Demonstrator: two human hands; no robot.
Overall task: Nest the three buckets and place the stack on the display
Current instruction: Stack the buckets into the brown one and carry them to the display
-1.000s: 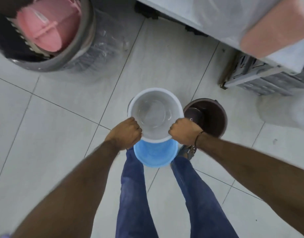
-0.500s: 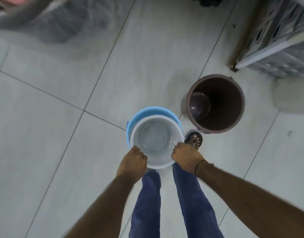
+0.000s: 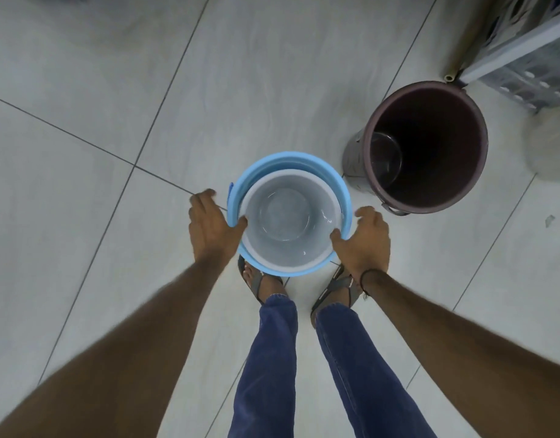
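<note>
A white bucket point(image 3: 285, 216) sits nested inside a light blue bucket point(image 3: 288, 160) on the tiled floor just ahead of my feet. My left hand point(image 3: 210, 224) is on the left side of the blue rim, thumb hooked over it and fingers down the outside. On the right side, my right hand point(image 3: 364, 240) grips the same way. A dark brown bucket point(image 3: 446, 143) stands upright and apart, to the right and slightly farther away. The display is out of view.
A grey slatted crate point(image 3: 525, 67) with a pipe end point(image 3: 449, 78) beside it sits at the top right, close behind the brown bucket. A blurred white object point(image 3: 550, 147) lies at the right edge. My sandalled feet point(image 3: 259, 282) stand right behind the nested buckets.
The white bucket has gone down into the blue one. Both hands have shifted from the white rim outward to the blue rim, and the view has tilted further down.
</note>
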